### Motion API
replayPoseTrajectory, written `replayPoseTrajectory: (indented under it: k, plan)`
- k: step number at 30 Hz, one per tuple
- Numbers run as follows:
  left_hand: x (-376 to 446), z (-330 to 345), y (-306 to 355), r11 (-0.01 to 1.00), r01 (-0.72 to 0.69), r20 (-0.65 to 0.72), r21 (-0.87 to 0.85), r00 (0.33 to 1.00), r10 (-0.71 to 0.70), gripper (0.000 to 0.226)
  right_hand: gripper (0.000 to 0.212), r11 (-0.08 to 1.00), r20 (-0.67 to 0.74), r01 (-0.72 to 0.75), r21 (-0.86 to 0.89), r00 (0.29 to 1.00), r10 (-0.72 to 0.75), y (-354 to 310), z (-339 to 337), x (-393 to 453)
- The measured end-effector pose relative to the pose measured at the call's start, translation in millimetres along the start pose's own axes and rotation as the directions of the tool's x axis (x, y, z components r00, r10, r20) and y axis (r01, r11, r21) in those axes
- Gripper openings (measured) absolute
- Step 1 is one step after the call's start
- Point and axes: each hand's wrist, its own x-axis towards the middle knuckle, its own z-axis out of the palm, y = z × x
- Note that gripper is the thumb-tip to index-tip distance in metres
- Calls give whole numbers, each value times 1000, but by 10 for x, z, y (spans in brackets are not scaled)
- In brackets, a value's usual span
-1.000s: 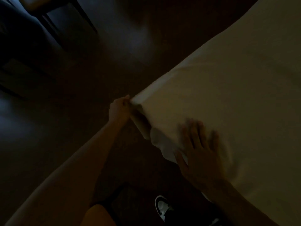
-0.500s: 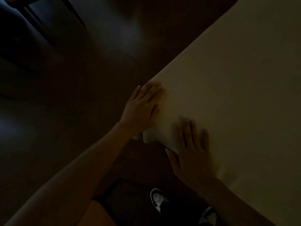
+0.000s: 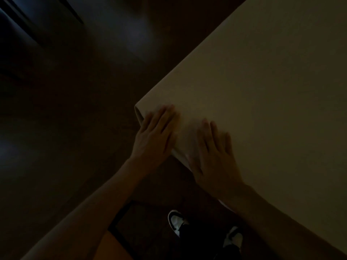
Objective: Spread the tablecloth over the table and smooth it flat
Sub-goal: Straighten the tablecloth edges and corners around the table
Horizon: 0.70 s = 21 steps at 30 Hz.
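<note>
A pale cream tablecloth (image 3: 262, 87) covers the table and fills the right half of the dim head view. Its near corner (image 3: 139, 112) hangs a little over the table's corner. My left hand (image 3: 154, 139) lies flat on the cloth just behind that corner, fingers together and pointing up and to the right. My right hand (image 3: 214, 156) lies flat beside it on the near edge, fingers slightly spread. Neither hand grips the cloth. The cloth looks smooth around both hands.
Dark wooden floor (image 3: 75, 128) lies to the left and below. My two black-and-white shoes (image 3: 176, 222) stand near the table's edge. Dark chair legs (image 3: 37, 25) show at the top left. An orange-brown surface with a dark frame (image 3: 112, 246) sits at the bottom.
One second ago my left hand pinched the cloth's corner and pulled it outward. It has let go and now lies flat on the cloth. The bunched fold by the right hand is flattened.
</note>
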Motion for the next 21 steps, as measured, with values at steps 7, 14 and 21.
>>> replayPoseTrajectory:
  k: [7, 14, 21]
  plan:
    - [4, 22, -188, 999, -36, -1, 0, 999, 36, 63, 75, 997, -26, 10, -71, 1000, -12, -7, 75, 17]
    - [-149, 78, -159, 1000, -15, -16, 3, 1000, 15, 70, 76, 996, -20, 9, -84, 1000, -10, -65, 94, -11]
    - [-125, -21, -174, 998, -15, 129, 61, 992, 7, 71, 67, 996, 17, -14, -93, 1000, 16, -62, 93, 13]
